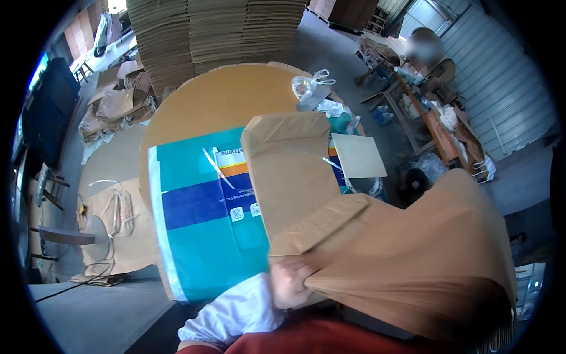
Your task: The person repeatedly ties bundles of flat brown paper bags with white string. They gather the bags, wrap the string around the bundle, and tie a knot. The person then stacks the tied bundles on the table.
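My left hand (289, 283), in a pale blue sleeve, is closed on the near edge of a thick bundle of brown paper bags (413, 253). The bundle bends up and over to the right, its many layers fanned at the lower right. Beyond my hand, a flat brown paper bag (289, 159) with folded ends lies on a teal and blue sack (206, 253). The bundle overlaps the near side of this bag; whether they are joined I cannot tell. My right hand does not show; the bundle covers much of that side.
Under the sack is a round tan table (206, 94). A clear plastic bag (306, 87) and a pale square board (358, 156) sit at its right side. Tall cardboard stacks (218, 35) rise behind. A cluttered wooden bench (430, 127) stands at right, a round-topped stool (97, 236) at left.
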Action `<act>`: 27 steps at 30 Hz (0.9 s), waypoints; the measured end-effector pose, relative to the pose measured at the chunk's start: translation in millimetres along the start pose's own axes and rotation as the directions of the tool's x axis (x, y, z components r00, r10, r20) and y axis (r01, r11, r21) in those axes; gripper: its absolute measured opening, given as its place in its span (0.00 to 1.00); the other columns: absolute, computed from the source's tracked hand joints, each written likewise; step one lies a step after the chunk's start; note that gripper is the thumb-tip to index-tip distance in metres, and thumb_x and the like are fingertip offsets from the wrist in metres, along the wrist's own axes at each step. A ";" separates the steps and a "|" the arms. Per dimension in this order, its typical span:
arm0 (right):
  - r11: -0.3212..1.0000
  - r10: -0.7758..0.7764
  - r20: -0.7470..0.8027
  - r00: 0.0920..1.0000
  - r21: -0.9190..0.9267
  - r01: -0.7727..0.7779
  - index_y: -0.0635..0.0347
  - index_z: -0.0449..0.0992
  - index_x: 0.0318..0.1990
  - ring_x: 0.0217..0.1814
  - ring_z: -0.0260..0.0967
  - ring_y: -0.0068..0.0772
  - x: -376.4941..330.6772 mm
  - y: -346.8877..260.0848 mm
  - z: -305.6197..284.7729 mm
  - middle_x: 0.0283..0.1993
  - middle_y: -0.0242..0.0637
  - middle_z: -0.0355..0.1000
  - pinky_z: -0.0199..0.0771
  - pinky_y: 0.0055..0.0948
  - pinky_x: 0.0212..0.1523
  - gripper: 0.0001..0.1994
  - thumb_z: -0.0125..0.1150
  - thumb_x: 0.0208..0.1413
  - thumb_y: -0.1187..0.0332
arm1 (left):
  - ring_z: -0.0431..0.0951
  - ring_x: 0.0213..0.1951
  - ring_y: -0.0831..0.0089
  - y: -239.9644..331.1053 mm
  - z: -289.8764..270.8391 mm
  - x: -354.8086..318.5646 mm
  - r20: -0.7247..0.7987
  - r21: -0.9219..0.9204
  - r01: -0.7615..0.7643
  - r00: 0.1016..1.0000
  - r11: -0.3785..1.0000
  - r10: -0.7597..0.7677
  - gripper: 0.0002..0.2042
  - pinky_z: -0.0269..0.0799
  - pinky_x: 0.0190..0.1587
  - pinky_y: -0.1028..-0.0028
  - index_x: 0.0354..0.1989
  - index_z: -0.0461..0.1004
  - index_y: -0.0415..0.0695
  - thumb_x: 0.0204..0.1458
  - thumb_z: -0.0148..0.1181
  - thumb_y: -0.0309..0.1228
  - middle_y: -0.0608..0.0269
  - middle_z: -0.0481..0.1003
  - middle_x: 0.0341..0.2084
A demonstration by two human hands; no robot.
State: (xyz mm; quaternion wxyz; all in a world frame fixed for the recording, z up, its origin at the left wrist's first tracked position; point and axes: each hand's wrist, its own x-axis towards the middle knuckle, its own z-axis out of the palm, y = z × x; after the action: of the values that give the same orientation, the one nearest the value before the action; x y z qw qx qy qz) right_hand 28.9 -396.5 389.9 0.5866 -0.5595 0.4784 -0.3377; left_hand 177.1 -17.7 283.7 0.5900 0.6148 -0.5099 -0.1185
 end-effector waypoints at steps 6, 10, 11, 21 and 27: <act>0.998 -0.028 -0.033 0.999 -0.056 0.026 0.64 0.70 0.51 0.53 0.67 0.39 40.1 -15.8 -9.6 0.50 0.44 0.71 0.65 0.34 0.53 0.24 0.36 0.65 0.52 | 0.76 0.27 0.77 -20.6 69.2 -4.3 0.161 -0.705 0.534 0.762 0.467 -0.628 0.10 0.71 0.30 0.74 0.33 0.77 0.37 0.47 0.66 0.31 0.63 0.78 0.26; 0.839 0.009 0.224 0.975 -0.532 0.115 0.64 0.71 0.50 0.52 0.68 0.39 99.3 82.5 38.4 0.48 0.44 0.72 0.65 0.35 0.52 0.25 0.35 0.66 0.51 | 0.75 0.27 0.78 -88.6 73.9 -17.9 0.276 -0.704 0.679 0.529 0.206 -0.802 0.12 0.72 0.30 0.77 0.38 0.76 0.35 0.49 0.66 0.31 0.62 0.78 0.26; 0.555 -0.079 0.302 0.950 -0.779 0.294 0.67 0.71 0.48 0.50 0.68 0.44 117.6 116.5 49.3 0.47 0.47 0.72 0.65 0.39 0.50 0.26 0.35 0.65 0.51 | 0.76 0.27 0.76 -112.9 76.0 -24.7 0.252 -0.743 0.651 0.489 0.157 -0.835 0.12 0.73 0.30 0.76 0.38 0.76 0.35 0.49 0.66 0.30 0.62 0.78 0.26; 0.302 0.257 0.469 0.845 -0.870 0.391 0.70 0.58 0.55 0.56 0.65 0.55 177.8 331.1 96.4 0.52 0.60 0.67 0.67 0.41 0.54 0.31 0.62 0.50 0.59 | 0.77 0.40 0.65 -330.0 104.5 -75.5 0.085 -0.803 0.592 0.226 0.067 -0.971 0.18 0.74 0.42 0.64 0.49 0.69 0.30 0.54 0.60 0.30 0.52 0.75 0.41; 0.339 0.377 0.446 0.812 -0.882 0.327 0.68 0.58 0.54 0.52 0.67 0.55 176.5 306.2 87.2 0.49 0.58 0.69 0.68 0.40 0.52 0.24 0.57 0.50 0.69 | 0.76 0.44 0.63 -315.0 96.1 -59.9 0.249 -0.864 0.498 0.295 -0.074 -0.923 0.19 0.73 0.46 0.64 0.53 0.65 0.31 0.58 0.54 0.33 0.54 0.74 0.44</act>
State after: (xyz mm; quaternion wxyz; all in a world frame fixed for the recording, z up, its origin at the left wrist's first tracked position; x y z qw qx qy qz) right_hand 123.6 -487.2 50.3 0.2754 -0.8572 0.3867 0.1998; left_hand 231.6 -97.9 -36.6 0.7233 0.4186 0.1978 -0.5124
